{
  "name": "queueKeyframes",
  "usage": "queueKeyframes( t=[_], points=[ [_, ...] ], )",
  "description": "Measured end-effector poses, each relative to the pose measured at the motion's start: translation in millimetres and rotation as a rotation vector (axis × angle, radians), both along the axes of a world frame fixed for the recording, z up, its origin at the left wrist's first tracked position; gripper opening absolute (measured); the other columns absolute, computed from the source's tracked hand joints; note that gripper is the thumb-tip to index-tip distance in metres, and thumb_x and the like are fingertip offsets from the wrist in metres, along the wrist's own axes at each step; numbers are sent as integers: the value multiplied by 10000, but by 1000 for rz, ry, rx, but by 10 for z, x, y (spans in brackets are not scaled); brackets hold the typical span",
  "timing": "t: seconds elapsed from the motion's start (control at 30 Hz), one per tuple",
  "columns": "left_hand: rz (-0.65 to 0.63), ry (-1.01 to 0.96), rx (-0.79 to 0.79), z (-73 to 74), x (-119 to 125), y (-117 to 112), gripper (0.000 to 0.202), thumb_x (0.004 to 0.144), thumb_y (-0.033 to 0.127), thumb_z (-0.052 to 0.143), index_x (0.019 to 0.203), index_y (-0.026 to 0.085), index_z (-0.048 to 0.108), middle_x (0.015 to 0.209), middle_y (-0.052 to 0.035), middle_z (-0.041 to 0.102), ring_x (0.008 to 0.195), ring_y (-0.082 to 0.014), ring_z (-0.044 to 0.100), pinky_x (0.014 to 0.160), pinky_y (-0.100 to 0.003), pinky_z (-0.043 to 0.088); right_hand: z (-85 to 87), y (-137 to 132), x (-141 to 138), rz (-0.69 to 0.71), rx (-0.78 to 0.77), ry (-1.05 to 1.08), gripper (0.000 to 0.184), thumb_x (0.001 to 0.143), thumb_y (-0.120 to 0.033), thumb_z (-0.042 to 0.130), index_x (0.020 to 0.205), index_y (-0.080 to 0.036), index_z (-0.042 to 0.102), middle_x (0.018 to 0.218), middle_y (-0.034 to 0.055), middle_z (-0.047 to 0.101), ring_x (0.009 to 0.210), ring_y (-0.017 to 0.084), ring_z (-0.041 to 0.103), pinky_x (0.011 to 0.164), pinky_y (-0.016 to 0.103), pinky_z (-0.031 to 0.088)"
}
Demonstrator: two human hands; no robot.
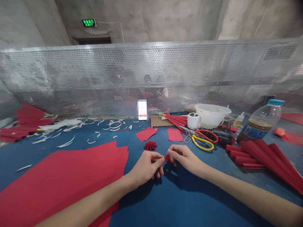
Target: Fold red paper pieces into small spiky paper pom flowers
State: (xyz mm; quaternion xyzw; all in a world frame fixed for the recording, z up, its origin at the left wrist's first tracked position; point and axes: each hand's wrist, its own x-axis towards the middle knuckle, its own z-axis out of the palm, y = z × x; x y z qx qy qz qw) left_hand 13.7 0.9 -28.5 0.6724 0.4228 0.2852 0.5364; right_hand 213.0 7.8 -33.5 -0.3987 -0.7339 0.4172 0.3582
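Between my two hands is a small piece of red paper [167,157], mostly covered by the fingers. My left hand [151,165] pinches one end of it with thumb and forefinger. At the other end, my right hand [183,157] grips it the same way. Just beyond the hands a folded red paper rosette [150,145] lies on the blue table [151,201]. Farther back are small red paper sheets [146,134] and a second little stack of red paper [175,134]. Large red sheets [78,170] spread under and beside my left forearm.
Scissors [203,142] with yellow and red handles lie beyond my right hand, near a spool of white thread [193,120] and a white bucket [211,115]. A bottle [260,123] and pleated red paper [272,157] are at the right. White paper scraps [68,141] litter the left; a perforated metal screen [99,82] borders the back.
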Motion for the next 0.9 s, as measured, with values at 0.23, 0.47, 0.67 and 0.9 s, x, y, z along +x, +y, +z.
queueKeyframes(
  t=[0.23, 0.47, 0.67, 0.9],
  points=[
    [62, -15, 33, -54, 16, 17, 393, 857, 496, 576, 816, 121, 690, 596, -42, 650, 453, -116, 573, 362, -170, 365, -42, -7, -16, -3, 5, -10, 267, 892, -414, 609, 831, -154, 617, 669, -7, 602, 599, 125, 550, 561, 233, 420],
    [152, -68, 55, -51, 5, 45, 349, 867, 455, 583, 854, 121, 684, 584, -33, 646, 446, -114, 577, 396, -176, 378, 10, -18, -32, 14, -34, -17, 270, 893, -405, 596, 796, -154, 620, 694, 3, 620, 584, 122, 559, 559, 236, 427],
    [95, -24, 70, -54, 13, 41, 356, 877, 464, 574, 897, 124, 677, 581, -36, 661, 455, -123, 592, 414, -184, 373, -3, -23, -18, 12, -37, -42, 227, 887, -332, 592, 743, -157, 597, 617, -14, 592, 553, 111, 524, 510, 206, 381],
    [64, 5, 70, -54, 11, 38, 366, 894, 449, 551, 953, 117, 694, 567, -33, 652, 441, -118, 570, 430, -196, 369, -24, -22, -25, 1, 65, -114, 246, 920, -345, 550, 810, -148, 645, 649, -12, 573, 583, 111, 480, 517, 214, 343]
  ],
)
